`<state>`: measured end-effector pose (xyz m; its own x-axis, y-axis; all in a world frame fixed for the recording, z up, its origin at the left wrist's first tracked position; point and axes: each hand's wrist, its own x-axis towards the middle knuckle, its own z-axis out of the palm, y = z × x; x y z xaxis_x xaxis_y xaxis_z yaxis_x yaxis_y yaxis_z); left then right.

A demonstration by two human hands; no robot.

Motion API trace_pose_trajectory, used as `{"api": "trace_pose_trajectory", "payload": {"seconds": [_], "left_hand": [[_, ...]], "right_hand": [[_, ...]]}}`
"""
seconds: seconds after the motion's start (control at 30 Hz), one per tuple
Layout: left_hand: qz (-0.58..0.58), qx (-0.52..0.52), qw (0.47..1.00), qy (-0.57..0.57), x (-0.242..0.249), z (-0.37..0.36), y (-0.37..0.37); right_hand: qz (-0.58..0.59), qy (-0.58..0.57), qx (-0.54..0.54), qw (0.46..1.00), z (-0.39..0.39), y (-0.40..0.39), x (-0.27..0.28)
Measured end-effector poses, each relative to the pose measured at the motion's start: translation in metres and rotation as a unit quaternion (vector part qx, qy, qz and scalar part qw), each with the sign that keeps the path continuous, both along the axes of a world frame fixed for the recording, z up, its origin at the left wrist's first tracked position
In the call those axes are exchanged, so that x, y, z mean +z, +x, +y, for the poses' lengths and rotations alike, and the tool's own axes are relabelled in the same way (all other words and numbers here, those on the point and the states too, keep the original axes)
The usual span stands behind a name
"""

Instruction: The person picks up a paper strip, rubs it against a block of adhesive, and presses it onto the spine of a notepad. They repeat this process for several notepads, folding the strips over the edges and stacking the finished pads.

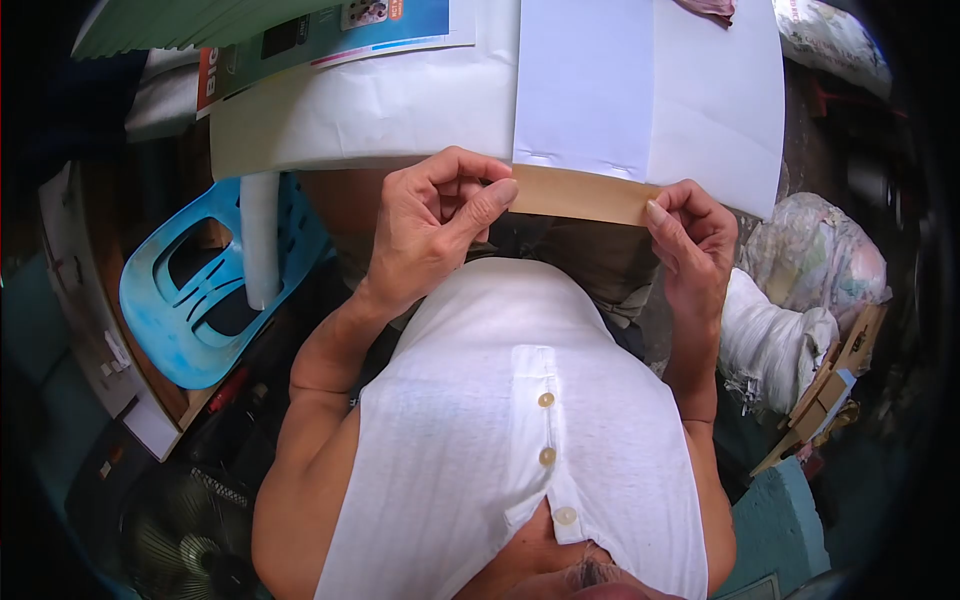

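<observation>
A brown paper strip runs along the near edge of a white-covered table, with a pale bluish-white sheet lying just beyond it. Two small staple-like marks show near that sheet's lower edge. My left hand pinches the strip's left end between thumb and fingers. At the strip's right end, my right hand has thumb and index finger closed on the corner. The strip stretches between both hands, its near edge over the table's front.
Printed sheets and green layered material lie at the back left. A blue plastic chair with a white roll stands left. Plastic bags, a white bundle and wooden pieces are right; a fan is lower left.
</observation>
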<state>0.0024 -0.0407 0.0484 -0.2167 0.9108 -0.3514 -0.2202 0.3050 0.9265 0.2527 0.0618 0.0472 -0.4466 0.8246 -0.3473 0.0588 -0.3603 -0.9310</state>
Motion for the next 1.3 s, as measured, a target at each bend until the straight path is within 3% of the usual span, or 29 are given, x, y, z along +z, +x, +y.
{"api": "trace_pose_trajectory", "payload": {"seconds": [0.37,0.67,1.3], "left_hand": [[0.030,-0.004,0.998,-0.060,0.000,0.009,0.000],[0.031,0.020,0.995,-0.087,0.002,0.015,0.001],[0.079,0.050,0.990,-0.101,-0.003,0.011,0.005]], "right_hand": [[-0.027,-0.007,0.002,1.000,0.002,-0.005,0.005],[-0.136,0.044,-0.002,0.990,0.004,-0.014,0.004],[-0.136,-0.003,-0.006,0.991,0.006,-0.020,0.008]]}}
